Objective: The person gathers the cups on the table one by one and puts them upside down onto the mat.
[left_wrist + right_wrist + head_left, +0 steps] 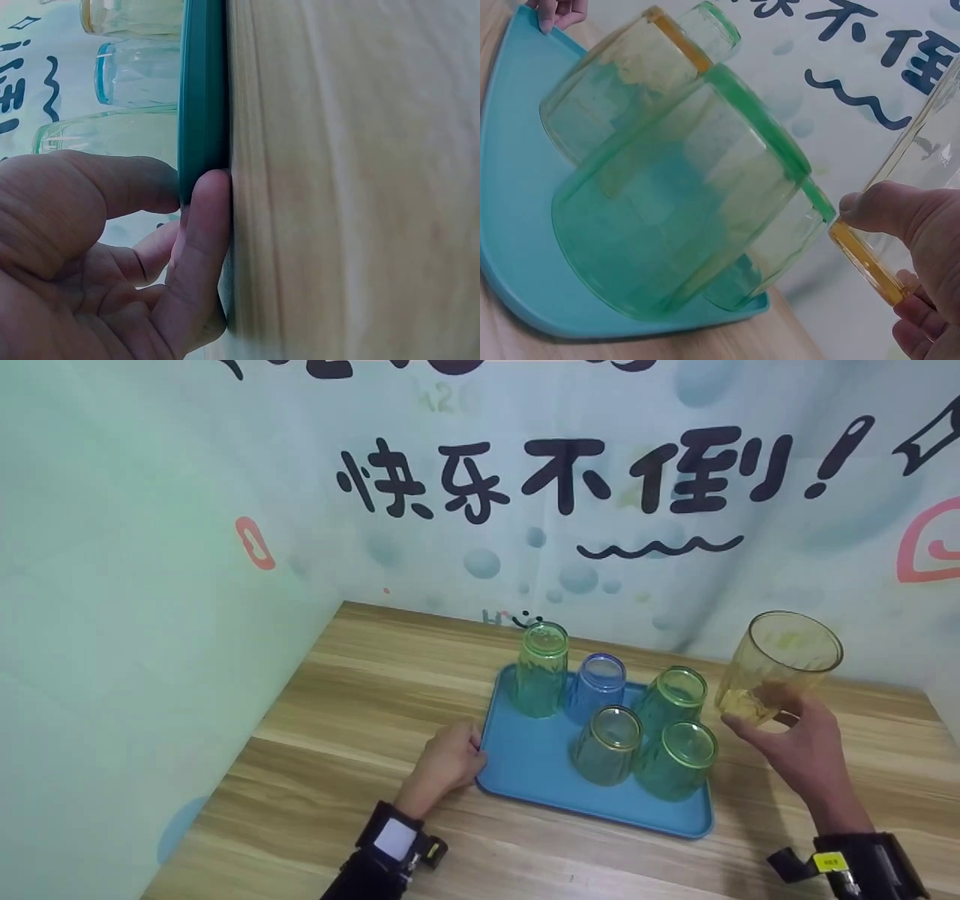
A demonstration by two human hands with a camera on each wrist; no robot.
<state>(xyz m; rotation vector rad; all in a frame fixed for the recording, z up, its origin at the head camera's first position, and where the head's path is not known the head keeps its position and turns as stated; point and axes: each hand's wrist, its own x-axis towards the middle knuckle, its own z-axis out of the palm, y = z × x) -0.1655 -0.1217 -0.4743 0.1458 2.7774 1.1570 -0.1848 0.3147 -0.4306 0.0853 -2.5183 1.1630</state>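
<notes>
My left hand grips the left edge of a blue tray; the left wrist view shows the thumb above the rim and a finger under it. Several drinking glasses stand upside down on the tray: a tall green glass, a blue glass, a yellowish glass, and green glasses at the back right and front right. Off the tray's right side, my right hand holds an amber glass near its base, mouth up and tilted, in the air.
The tray lies on a wood-grain table. Behind the table hangs a pale printed cloth with black lettering, and another pale cloth borders the left side. Bare tabletop shows left of the tray and in front of it.
</notes>
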